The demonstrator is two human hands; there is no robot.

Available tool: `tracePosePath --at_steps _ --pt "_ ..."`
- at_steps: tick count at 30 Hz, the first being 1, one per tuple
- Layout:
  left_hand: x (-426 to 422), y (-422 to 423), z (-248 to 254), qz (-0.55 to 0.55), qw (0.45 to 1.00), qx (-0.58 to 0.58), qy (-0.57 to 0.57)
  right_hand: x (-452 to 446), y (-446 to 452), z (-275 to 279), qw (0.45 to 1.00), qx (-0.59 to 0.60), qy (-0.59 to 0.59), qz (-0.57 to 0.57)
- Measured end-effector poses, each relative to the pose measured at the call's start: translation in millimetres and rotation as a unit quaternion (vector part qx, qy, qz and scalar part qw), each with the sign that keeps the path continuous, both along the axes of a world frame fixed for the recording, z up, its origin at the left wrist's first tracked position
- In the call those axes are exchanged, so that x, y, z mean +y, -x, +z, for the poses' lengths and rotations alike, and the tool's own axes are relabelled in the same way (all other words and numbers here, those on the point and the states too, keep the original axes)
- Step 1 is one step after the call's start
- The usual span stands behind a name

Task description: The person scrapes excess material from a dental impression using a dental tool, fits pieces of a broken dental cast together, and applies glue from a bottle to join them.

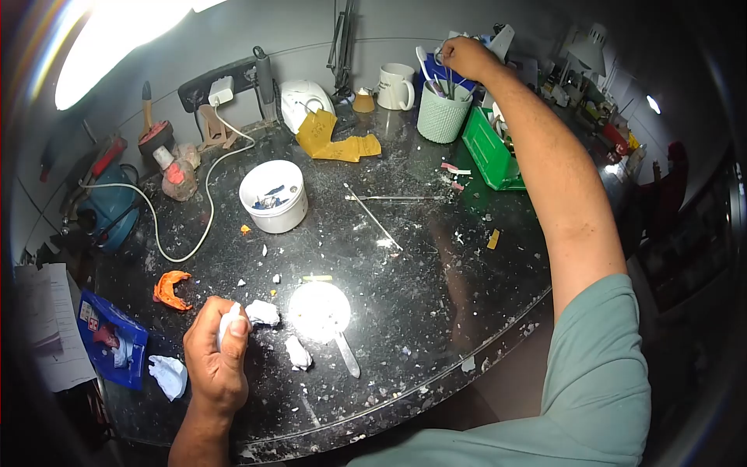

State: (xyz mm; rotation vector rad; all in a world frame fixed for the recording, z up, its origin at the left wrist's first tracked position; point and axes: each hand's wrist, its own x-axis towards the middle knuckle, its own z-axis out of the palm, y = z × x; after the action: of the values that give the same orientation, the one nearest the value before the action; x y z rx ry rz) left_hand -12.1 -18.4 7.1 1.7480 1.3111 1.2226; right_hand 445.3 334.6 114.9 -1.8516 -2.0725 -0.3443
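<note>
In the lower left, my left hand (215, 354) is closed around a white, plaster-like piece (228, 323), mostly hidden by the fingers. Close by lie a crumpled white lump (263, 313) and a smaller white lump (298, 353). A metal spatula (348, 356) rests with one end in a brightly lit white round patch (319, 311). My right arm reaches to the back right, where my right hand (469, 58) pinches its fingertips together above a pale green textured cup (443, 117) of brushes and thin tools. What those fingertips hold is too small to make out.
An orange horseshoe-shaped piece (171, 290), a blue packet (117, 342) and a pale blue piece (169, 377) lie left. A white tub (274, 198), two thin tools (373, 216), a mug (395, 86), a green bin (486, 152) and a cable (210, 198) occupy the dark bench.
</note>
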Motion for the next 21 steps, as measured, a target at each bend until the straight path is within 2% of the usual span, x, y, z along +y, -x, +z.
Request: tracePosePath --at_steps 1,2,5,7,9,11,13,15,17,19,21 --pt "-0.1 -1.3 0.0 0.0 1.0 -0.006 -0.004 -2.7 3.2 5.7 1.0 0.005 -0.009 -0.023" --pt "0.2 -3.2 -0.8 -0.002 1.0 -0.012 -0.009 -10.8 5.2 1.8 0.996 -0.016 -0.086 -0.016" --pt "-1.7 -6.2 2.8 -0.006 1.0 -0.015 -0.014 -34.3 19.3 6.1 0.984 -0.058 -0.169 0.026" --pt "-2.4 -5.3 4.0 -0.003 1.0 -0.018 -0.025 -40.6 19.2 6.7 0.998 -0.019 0.0 0.064" --pt "-1.4 -5.7 3.6 -0.003 0.999 -0.025 -0.042 -51.6 19.2 2.4 0.98 0.017 0.175 0.098" --pt "-4.4 -1.5 9.5 -0.003 0.999 -0.019 -0.03 -77.3 32.1 -6.4 0.978 -0.015 0.206 0.041" --pt "-1.6 -1.6 5.9 -0.007 0.998 -0.016 -0.06 -69.5 19.6 -19.9 0.982 -0.036 0.159 0.097" --pt "-3.5 -2.0 8.9 -0.012 0.997 -0.013 -0.073 -68.7 18.0 -19.0 0.972 0.092 0.195 0.09" --pt "-3.9 -1.3 12.1 -0.007 0.994 0.008 -0.11 -63.1 15.6 -15.1 0.965 0.148 0.201 0.08" --pt "-7.5 1.0 20.1 -0.015 0.993 0.012 -0.115 -57.5 19.2 -13.2 0.968 0.155 0.199 0.025" --pt "-7.2 1.8 18.8 -0.023 0.992 -0.008 -0.127 -29.5 8.4 -21.6 0.991 0.008 0.131 -0.033"
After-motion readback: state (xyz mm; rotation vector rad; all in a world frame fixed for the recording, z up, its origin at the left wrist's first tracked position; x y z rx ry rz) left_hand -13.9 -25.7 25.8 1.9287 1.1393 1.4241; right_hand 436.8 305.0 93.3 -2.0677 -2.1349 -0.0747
